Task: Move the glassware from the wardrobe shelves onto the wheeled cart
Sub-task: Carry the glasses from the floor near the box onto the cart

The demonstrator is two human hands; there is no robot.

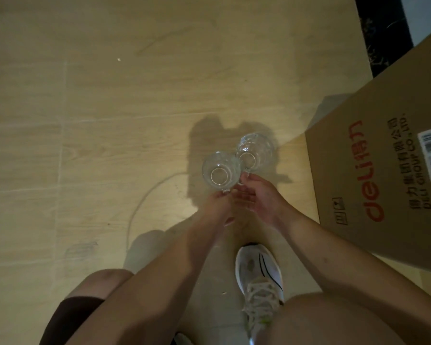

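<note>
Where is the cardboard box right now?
The cardboard box sits on the wooden floor at the right, just beyond the right hand and its glass mug.

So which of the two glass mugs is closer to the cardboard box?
The glass mug held by the right hand; the other mug, in the left hand, is farther from the box.

The left hand (pixel 218 204) and right hand (pixel 258 195) each hold a glass mug (pixel 220 173), (pixel 255 151) by its handle, beside the cardboard box (pixel 373 170).
</note>
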